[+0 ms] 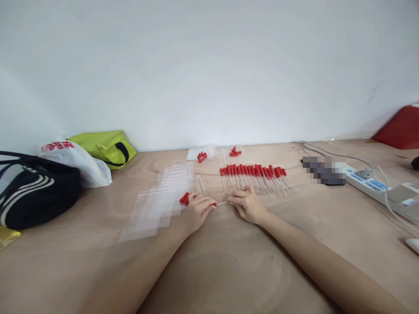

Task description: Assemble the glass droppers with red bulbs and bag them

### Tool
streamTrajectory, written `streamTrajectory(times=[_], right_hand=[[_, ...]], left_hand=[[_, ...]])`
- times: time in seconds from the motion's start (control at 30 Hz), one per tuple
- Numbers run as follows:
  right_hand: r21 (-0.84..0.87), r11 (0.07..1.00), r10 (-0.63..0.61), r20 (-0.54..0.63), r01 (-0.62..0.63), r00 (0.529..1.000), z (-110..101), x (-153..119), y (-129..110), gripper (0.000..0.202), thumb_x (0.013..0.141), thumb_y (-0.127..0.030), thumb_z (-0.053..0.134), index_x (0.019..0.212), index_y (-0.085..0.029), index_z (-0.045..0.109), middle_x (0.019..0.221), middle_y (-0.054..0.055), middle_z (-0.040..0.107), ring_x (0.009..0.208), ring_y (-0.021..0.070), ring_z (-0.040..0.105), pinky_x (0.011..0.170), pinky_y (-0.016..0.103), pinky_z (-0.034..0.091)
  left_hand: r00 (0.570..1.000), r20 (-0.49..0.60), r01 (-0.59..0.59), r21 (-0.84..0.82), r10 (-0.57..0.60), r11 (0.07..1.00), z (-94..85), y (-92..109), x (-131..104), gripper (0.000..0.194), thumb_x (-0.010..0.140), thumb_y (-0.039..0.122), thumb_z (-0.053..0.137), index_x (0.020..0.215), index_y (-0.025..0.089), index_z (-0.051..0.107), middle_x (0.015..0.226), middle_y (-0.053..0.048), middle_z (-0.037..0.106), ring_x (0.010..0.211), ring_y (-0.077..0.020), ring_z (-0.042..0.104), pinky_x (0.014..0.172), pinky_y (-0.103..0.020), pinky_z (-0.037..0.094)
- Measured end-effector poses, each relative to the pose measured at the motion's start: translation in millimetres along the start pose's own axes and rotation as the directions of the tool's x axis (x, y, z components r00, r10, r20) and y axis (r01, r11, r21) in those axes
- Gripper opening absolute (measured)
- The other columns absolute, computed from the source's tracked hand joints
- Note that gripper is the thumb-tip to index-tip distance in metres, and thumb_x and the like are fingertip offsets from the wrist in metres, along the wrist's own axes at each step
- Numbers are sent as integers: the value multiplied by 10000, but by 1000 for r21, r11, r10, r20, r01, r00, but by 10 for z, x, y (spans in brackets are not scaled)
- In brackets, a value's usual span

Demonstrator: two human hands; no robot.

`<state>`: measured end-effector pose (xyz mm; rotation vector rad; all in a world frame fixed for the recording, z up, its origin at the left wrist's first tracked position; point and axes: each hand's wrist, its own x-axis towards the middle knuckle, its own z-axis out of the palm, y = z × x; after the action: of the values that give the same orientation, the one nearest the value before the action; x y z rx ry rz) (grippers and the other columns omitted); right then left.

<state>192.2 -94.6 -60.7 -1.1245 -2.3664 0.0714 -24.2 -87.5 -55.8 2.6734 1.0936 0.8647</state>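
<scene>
My left hand (196, 211) pinches a red rubber bulb (214, 204) at its fingertips. From the bulb a thin glass tube (223, 203) runs across to my right hand (248, 206), whose closed fingers grip the other end. Several loose red bulbs (184, 199) lie beside my left hand, partly hidden by it. Just behind that hand are a few bare glass tubes (200, 185). Beyond my right hand, droppers with red bulbs (255, 171) lie side by side in a row, bulbs toward the wall.
Overlapping clear zip bags (147, 213) spread out at left. Small red bulbs (202, 156) rest on plastic near the wall. Farther left stand a black bag (39, 196), a white plastic bag (88, 168) and a green bag (98, 146). A power strip (366, 181) with cables lies right, beside a partly blurred dark object (334, 178).
</scene>
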Motion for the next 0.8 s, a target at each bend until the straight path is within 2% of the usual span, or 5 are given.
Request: streamTrajectory(times=[0.17,0.37,0.6,0.8], right_hand=[[-92,996,-19,6,20,1000,-55,15,-29,241,832,-198,410,883,-223,644,805,27,624,680,112,498,705,309,193],[-204,978,-40,-20,35,999,-61,-7,-107,254,818,-198,390,863,-198,640,737,29,603,585,104,427,626,304,161],[-157,987,-36,7,36,999,-5,-2,-127,235,818,-188,385,807,-187,620,729,24,600,605,108,428,634,301,156],[-108,992,-59,32,62,998,38,9,-133,240,829,-188,380,800,-179,618,713,28,599,628,115,442,640,299,162]], left_hand=[[1000,16,-11,18,10,1000,0,7,-12,243,891,279,389,829,193,608,817,-9,681,747,-135,583,764,-319,257],[1000,14,4,51,-5,999,25,-16,-19,250,886,304,394,838,193,613,822,-24,682,759,-145,586,784,-323,262],[1000,21,-4,78,2,997,10,10,-8,229,874,293,412,778,188,591,781,-15,673,729,-150,573,796,-340,253],[997,59,-62,100,56,993,-69,103,29,177,852,240,428,772,189,578,749,-3,666,728,-153,578,870,-381,205]])
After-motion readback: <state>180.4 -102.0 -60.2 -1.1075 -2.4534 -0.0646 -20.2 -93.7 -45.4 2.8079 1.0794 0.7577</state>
